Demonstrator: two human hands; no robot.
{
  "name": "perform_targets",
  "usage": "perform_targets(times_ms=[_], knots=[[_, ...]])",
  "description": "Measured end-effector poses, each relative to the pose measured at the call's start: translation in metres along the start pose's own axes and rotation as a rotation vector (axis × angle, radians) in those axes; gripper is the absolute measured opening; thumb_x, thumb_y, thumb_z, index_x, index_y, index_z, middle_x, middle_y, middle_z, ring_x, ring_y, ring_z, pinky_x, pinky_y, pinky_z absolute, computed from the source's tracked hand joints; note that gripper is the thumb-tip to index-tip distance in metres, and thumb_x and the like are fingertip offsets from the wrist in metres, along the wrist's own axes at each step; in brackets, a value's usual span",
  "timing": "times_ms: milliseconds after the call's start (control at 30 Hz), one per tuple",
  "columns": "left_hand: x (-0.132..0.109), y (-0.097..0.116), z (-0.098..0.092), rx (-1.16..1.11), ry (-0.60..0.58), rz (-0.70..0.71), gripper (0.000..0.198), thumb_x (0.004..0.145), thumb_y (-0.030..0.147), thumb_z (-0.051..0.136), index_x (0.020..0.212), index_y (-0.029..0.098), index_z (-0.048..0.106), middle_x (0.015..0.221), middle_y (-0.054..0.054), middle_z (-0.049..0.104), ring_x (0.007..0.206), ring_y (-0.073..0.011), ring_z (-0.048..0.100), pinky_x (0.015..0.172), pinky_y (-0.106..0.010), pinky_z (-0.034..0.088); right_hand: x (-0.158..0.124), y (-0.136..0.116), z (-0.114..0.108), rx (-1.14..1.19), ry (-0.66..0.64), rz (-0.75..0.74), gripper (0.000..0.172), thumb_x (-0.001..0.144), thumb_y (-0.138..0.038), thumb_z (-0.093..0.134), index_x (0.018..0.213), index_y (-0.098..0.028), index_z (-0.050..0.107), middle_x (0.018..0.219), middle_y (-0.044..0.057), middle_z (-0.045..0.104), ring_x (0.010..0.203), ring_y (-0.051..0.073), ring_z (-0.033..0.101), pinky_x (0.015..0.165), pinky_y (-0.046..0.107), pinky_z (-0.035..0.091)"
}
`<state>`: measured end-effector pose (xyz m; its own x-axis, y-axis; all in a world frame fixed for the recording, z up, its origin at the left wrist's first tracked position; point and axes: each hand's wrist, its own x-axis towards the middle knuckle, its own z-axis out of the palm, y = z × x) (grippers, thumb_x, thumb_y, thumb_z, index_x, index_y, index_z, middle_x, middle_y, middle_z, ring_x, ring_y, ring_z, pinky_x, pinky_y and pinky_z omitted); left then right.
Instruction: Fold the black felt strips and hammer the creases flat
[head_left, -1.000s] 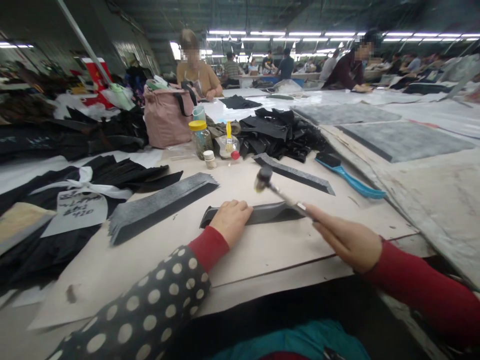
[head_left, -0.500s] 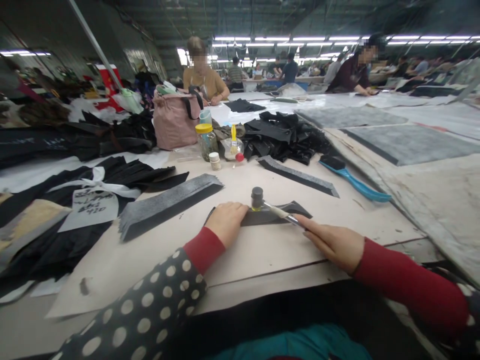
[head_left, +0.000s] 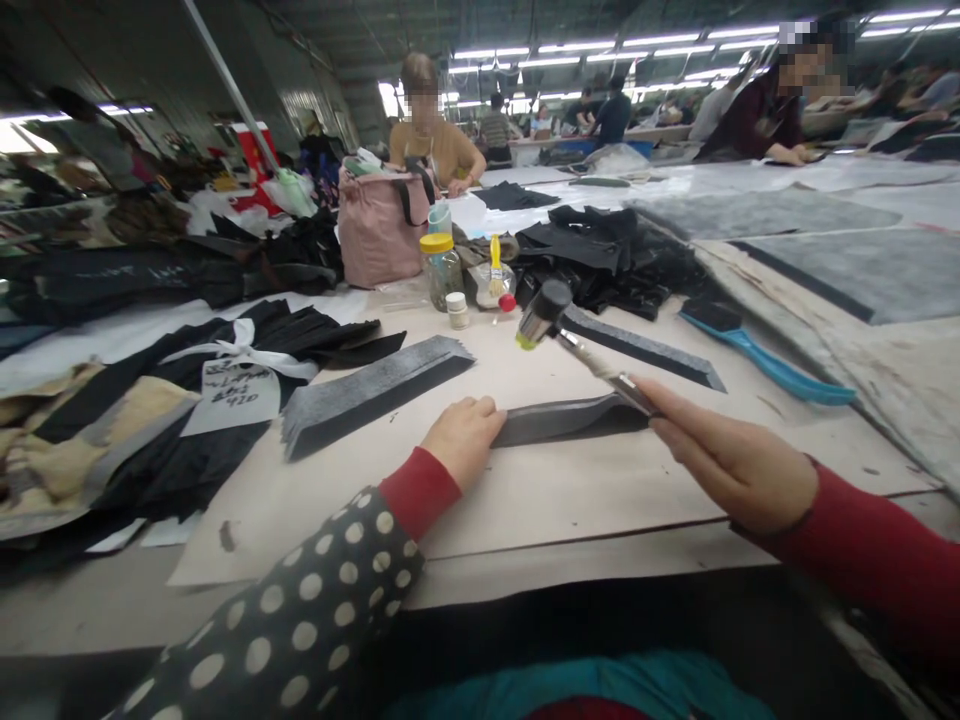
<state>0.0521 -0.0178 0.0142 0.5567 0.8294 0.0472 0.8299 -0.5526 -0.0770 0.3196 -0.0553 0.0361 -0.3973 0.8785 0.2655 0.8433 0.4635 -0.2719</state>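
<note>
My left hand [head_left: 466,437] presses down on the left end of a folded dark grey strip [head_left: 570,419] lying on the table [head_left: 570,490]. Its fingers are curled over the piece. My right hand [head_left: 731,462] grips the handle of a small hammer [head_left: 553,317], whose black head is raised above the strip's middle. A second stack of grey strips [head_left: 371,388] lies to the left, apart from my hands. Another long strip [head_left: 637,346] lies behind the hammer.
A blue-handled brush [head_left: 765,350], a yellow-lidded jar [head_left: 442,268], a small white pot [head_left: 457,310] and a glue brush [head_left: 496,268] stand behind. Black fabric piles [head_left: 600,255], a pink bag [head_left: 379,228] and a tagged black bundle [head_left: 232,385] surround them. Other people work at far tables.
The hammer struck down on the strip half a second ago and is now lifted again. My left hand stays on the strip's left end. The camera shifted slightly left.
</note>
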Motion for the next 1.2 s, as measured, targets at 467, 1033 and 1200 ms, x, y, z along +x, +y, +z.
perform_targets(times_ms=[467, 1033, 1200], knots=[[-0.018, -0.008, 0.007, -0.1, 0.098, 0.045, 0.031, 0.083, 0.012, 0.038, 0.11, 0.018, 0.052, 0.11, -0.007, 0.058, 0.101, -0.0183, 0.052, 0.087, -0.034, 0.039, 0.008, -0.011, 0.014, -0.053, -0.193, -0.07, 0.045, 0.087, -0.031, 0.027, 0.128, -0.022, 0.042, 0.089, 0.006, 0.068, 0.072, 0.019, 0.064, 0.063, 0.03, 0.05], [-0.026, -0.049, 0.002, -0.399, 0.173, -0.167, 0.017, 0.077, 0.02, 0.05, 0.09, 0.017, 0.061, 0.089, -0.004, 0.056, 0.084, -0.0158, 0.051, 0.077, -0.029, 0.042, -0.002, -0.013, 0.034, -0.134, -0.182, -0.042, 0.046, 0.088, -0.029, 0.023, 0.132, -0.023, 0.036, 0.087, 0.008, 0.067, 0.072, 0.02, 0.063, 0.063, 0.032, 0.048], [-0.029, -0.049, 0.006, -0.366, 0.168, -0.126, 0.016, 0.079, 0.021, 0.049, 0.087, 0.018, 0.063, 0.087, -0.004, 0.056, 0.083, -0.0151, 0.051, 0.076, -0.028, 0.042, -0.003, -0.011, 0.035, -0.129, -0.159, -0.061, 0.046, 0.088, -0.029, 0.025, 0.131, -0.023, 0.037, 0.087, 0.007, 0.067, 0.07, 0.018, 0.063, 0.063, 0.03, 0.049]])
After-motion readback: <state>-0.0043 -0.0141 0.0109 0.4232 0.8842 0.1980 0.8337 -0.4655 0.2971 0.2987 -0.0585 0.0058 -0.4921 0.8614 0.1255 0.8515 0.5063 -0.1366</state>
